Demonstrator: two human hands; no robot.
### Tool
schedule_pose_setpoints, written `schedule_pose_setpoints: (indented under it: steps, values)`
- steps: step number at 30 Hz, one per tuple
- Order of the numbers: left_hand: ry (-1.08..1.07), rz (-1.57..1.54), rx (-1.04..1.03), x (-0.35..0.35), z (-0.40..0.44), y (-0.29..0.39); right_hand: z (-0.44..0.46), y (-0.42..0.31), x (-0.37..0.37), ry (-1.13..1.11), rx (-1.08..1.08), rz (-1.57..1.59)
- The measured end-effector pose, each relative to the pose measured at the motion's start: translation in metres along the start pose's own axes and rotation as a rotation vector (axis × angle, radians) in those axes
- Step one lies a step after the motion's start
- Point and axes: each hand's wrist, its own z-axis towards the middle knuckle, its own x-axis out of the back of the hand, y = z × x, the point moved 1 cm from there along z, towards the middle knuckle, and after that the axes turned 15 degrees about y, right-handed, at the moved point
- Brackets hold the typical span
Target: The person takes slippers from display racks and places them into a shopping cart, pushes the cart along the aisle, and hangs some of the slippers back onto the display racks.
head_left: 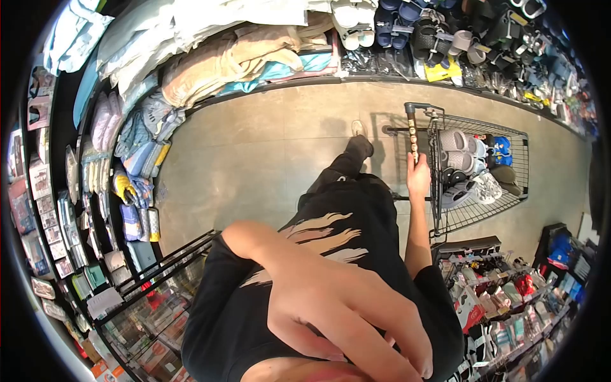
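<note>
My right hand (419, 175) is wrapped round the handle (412, 137) of a black wire shopping cart (474, 219) standing to my right. Inside the cart lie grey clogs (453, 141), a bright blue item (502, 149), a white patterned piece (487, 188) and a dark olive piece (506, 178) that looks like a cap. Large and close to the camera, my left hand (340, 299) is raised before my chest, near my face. Its fingers are bent and somewhat apart, and I see nothing held in them. Part of the fingertips is out of sight.
Folded towels and blankets (232, 60) fill the shelves ahead and to the left. Clogs and slippers (439, 38) hang at the front right. A black rack with packaged goods (165, 325) stands close on my left, and a low shelf of small goods (503, 299) on my right.
</note>
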Motion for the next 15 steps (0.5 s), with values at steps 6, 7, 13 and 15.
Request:
schedule_pose_setpoints:
  steps: [6, 7, 13, 15]
  values:
    - [0.006, -0.001, -0.042, -0.001, 0.000, -0.004, 0.000, 0.003, -0.003, 0.052, 0.043, 0.028]
    - [0.008, -0.002, -0.054, -0.002, -0.001, -0.004, 0.000, 0.002, -0.003, 0.054, 0.049, 0.027]
    - [0.098, -0.077, -0.217, -0.009, 0.003, -0.018, 0.002, 0.006, -0.005, 0.058, 0.047, 0.028]
    - [0.068, -0.092, -0.050, -0.005, -0.006, -0.006, 0.001, 0.007, -0.007, 0.070, 0.076, 0.026]
